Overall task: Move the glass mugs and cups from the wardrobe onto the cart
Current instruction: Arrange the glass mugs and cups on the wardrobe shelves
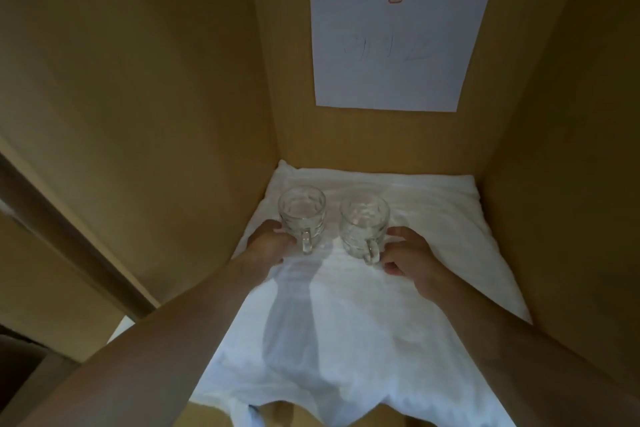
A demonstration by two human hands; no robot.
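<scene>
two glass mugs are seen upright on a white cloth [363, 322] spread over the wardrobe [173, 80] floor, side by side toward the back edge, handles turned to the front. the left mug [302, 215] stands near the back left corner; the right mug [364, 224] is just beside it, apart. the left hand [268, 246] is laid against the left mug's near side, fingers curled at the base of its handle; a full grip cannot be told. the right hand [407, 253] is held at the right mug's handle, fingers curled and pinching it. a white paper sheet [394, 48] is taped to the back wall
</scene>
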